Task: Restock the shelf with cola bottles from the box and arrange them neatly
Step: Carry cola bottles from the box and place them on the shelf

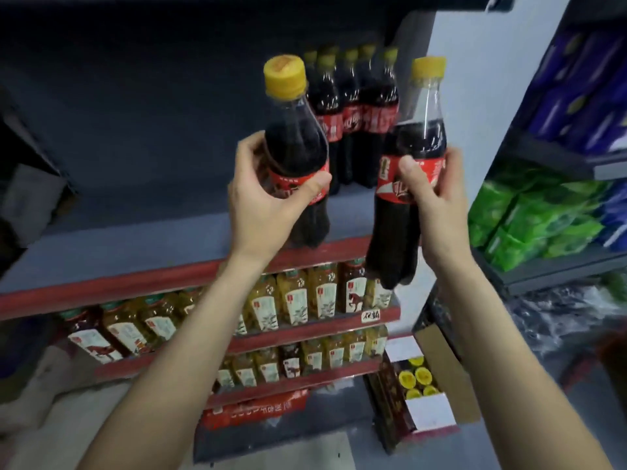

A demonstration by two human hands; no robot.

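Two cola bottles are up at shelf height, one in each hand. The left hand (263, 195) wraps its fingers and thumb round the label of the left bottle (295, 154), whose base sits at or just above the near edge of the top shelf (118, 252); I cannot tell whether it touches. The right hand (432, 195) grips the right bottle (410, 171) at its red label, holding it in the air, tilted slightly, just right of the shelf's end. Both have yellow caps and dark cola inside. Far back on the same shelf stands a cluster of stocked cola bottles (356, 110), close together at the right end. On the lower shelves stand rows of tea bottles (295, 300). Down on the floor at the right, an open box (427, 412) holds more yellow-capped bottles, seen from above.
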